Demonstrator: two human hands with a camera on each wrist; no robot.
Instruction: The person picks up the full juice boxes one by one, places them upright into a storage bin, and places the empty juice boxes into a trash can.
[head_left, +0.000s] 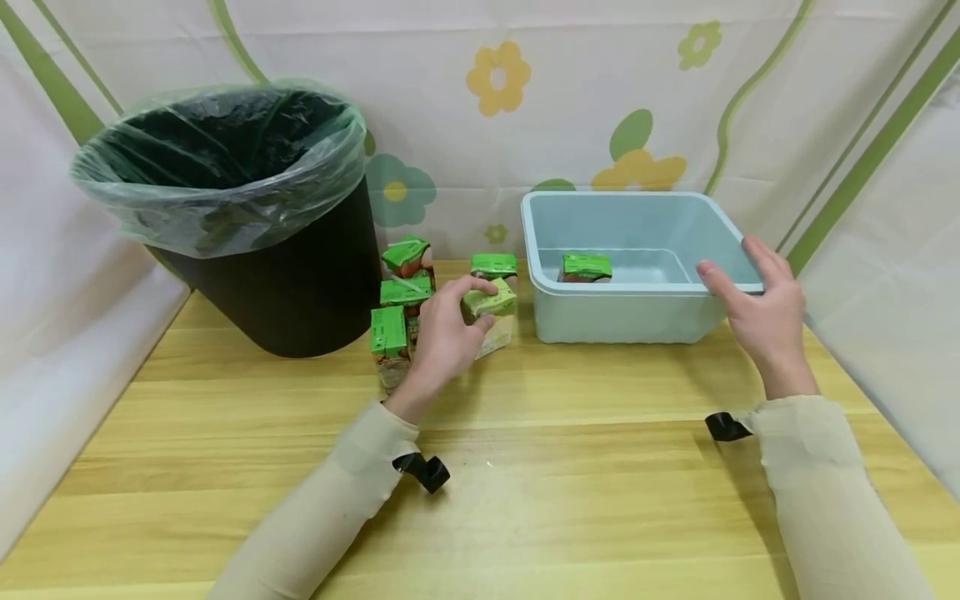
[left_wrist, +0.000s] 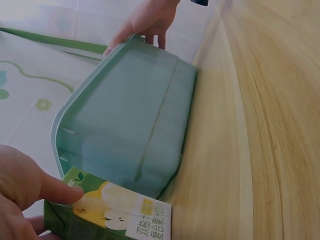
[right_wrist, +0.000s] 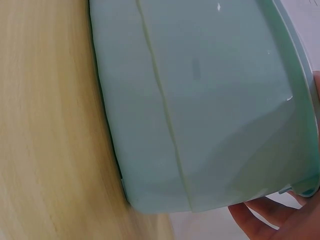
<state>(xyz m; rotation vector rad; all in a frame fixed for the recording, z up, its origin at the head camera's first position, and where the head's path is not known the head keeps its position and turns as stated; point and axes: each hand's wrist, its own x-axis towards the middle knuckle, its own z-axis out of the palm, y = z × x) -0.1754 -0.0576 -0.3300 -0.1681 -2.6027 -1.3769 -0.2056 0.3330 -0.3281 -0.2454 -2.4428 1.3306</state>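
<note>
My left hand (head_left: 448, 327) pinches a juice carton (left_wrist: 120, 210) between thumb and fingers, just left of the pale blue plastic tub (head_left: 622, 321). In the left wrist view, the carton's white and green side with pictured fruit faces the camera. At the front right corner of the tub, my right hand (head_left: 772, 312) grips the rim, thumb on top. Inside the tub lies one green-topped carton (head_left: 587, 267). Several green-topped cartons (head_left: 389, 332) stand beside my left hand, partly hidden by it. Another carton (head_left: 493, 265) is behind the held one.
A black waste bin (head_left: 300, 292) with a translucent green liner (head_left: 225, 212) stands at the back left, close to the cartons. Behind the wooden table (head_left: 525, 500) hangs a white cloth (head_left: 435, 75) with printed flowers, and pale cloth also borders both sides.
</note>
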